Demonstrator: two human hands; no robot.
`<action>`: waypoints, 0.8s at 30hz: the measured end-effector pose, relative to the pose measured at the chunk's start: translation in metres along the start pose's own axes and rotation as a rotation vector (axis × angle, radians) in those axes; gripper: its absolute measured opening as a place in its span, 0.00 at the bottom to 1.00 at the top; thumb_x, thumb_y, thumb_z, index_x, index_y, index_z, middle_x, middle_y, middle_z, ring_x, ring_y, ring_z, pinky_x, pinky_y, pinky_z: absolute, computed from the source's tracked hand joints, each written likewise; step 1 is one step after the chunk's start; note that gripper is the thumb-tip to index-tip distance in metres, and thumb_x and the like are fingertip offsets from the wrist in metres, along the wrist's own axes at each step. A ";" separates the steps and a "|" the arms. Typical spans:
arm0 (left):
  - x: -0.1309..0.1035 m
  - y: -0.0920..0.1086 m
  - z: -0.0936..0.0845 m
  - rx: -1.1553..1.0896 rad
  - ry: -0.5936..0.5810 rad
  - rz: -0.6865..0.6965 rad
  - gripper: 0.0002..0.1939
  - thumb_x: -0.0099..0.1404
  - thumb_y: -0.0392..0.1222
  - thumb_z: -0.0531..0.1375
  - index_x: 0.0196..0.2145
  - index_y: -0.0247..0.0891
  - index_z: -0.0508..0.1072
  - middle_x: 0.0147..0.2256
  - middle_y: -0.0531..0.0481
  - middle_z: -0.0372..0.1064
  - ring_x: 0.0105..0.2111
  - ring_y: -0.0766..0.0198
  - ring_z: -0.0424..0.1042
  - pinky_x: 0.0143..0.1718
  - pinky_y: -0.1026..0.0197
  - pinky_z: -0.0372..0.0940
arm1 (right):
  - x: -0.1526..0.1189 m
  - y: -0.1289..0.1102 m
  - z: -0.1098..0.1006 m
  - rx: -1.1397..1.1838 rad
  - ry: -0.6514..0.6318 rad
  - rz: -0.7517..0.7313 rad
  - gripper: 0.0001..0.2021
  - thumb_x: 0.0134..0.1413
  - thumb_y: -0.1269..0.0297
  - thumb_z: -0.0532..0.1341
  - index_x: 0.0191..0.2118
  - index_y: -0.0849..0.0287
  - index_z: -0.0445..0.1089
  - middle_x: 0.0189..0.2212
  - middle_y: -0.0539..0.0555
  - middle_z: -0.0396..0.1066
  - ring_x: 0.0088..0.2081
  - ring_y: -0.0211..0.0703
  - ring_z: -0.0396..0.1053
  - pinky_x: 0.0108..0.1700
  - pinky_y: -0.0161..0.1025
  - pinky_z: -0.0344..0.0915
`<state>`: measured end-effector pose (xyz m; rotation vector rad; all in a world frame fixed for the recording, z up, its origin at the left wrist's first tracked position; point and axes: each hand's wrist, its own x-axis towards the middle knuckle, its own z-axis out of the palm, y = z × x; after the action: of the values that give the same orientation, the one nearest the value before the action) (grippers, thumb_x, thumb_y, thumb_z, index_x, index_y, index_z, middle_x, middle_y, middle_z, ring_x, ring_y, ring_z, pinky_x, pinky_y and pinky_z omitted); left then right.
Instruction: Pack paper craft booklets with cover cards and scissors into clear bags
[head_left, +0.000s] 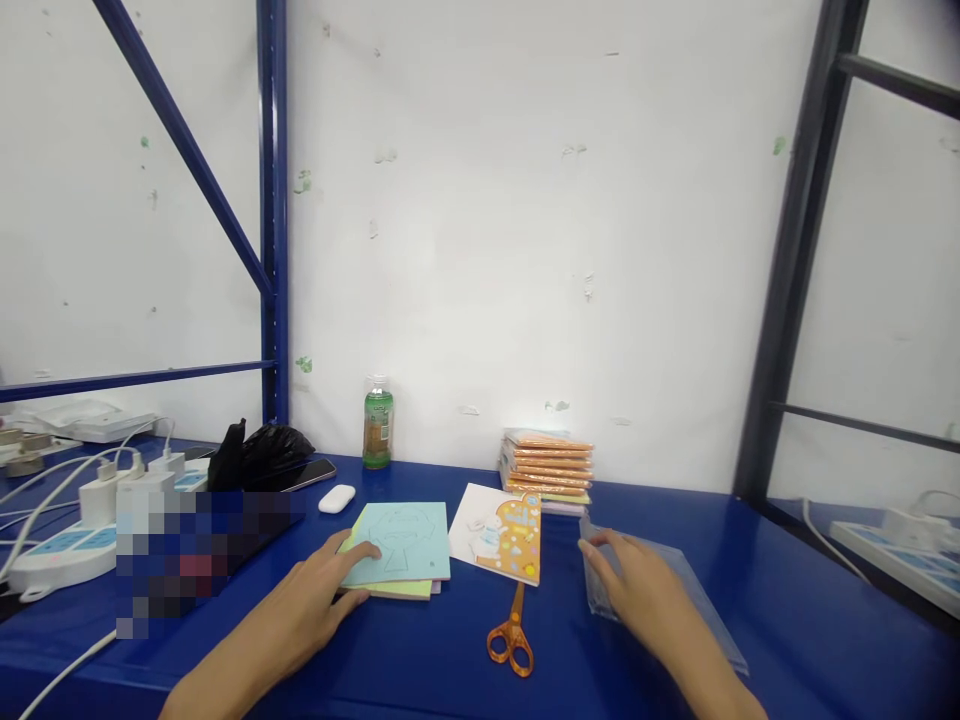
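My left hand [321, 592] is closed at the left edge of a small stack of coloured paper sheets [401, 540]. A finger lies over the light blue top sheet, which carries a faint line drawing; the thumb is by the near edge, and yellow paper shows underneath. My right hand [630, 580] pinches the left edge of a clear plastic sleeve [697, 590] lying on the table. Between the hands rests a white and orange illustrated card [502, 532]. Orange-handled scissors [511, 640] lie just below it, their blades partly covered by the card.
At the back wall stands a stack of orange-edged packets [547, 468]. A green-labelled bottle [378, 425], a white earphone case [337, 499], a phone [311, 474] and a black plastic bag [262, 455] sit to the left. Power strips [64, 560] with chargers and cables occupy the far left.
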<state>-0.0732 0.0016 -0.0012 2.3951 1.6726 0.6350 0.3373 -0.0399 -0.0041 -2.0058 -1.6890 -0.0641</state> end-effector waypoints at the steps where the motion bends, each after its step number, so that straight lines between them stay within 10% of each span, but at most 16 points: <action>1: 0.000 0.002 0.000 0.005 0.004 0.026 0.21 0.68 0.47 0.55 0.56 0.53 0.75 0.63 0.44 0.66 0.54 0.43 0.73 0.55 0.43 0.65 | -0.001 -0.006 -0.001 0.010 0.008 -0.015 0.20 0.66 0.53 0.48 0.45 0.57 0.74 0.45 0.62 0.78 0.50 0.59 0.74 0.51 0.46 0.64; 9: 0.008 0.006 0.000 0.039 0.017 0.044 0.18 0.66 0.49 0.57 0.47 0.44 0.82 0.59 0.37 0.70 0.54 0.39 0.73 0.54 0.44 0.65 | 0.004 -0.041 -0.001 0.019 0.170 -0.127 0.18 0.69 0.56 0.49 0.47 0.57 0.73 0.44 0.61 0.77 0.47 0.55 0.74 0.49 0.45 0.66; 16: 0.012 0.006 -0.003 0.103 0.004 -0.004 0.15 0.63 0.48 0.60 0.43 0.42 0.82 0.57 0.38 0.72 0.51 0.41 0.75 0.49 0.47 0.68 | 0.092 -0.060 -0.014 -0.135 0.314 -0.272 0.28 0.64 0.56 0.58 0.66 0.59 0.58 0.67 0.65 0.57 0.69 0.63 0.48 0.65 0.58 0.48; 24: -0.004 0.047 -0.026 -0.112 0.233 0.151 0.20 0.73 0.53 0.48 0.41 0.44 0.78 0.45 0.46 0.77 0.43 0.54 0.75 0.44 0.57 0.67 | 0.097 -0.057 -0.008 -0.255 0.403 -0.425 0.14 0.62 0.78 0.54 0.43 0.57 0.74 0.41 0.59 0.79 0.47 0.51 0.74 0.57 0.51 0.56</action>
<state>-0.0448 -0.0222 0.0376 2.4621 1.4982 1.0391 0.3082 0.0506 0.0570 -1.6154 -1.8648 -0.8106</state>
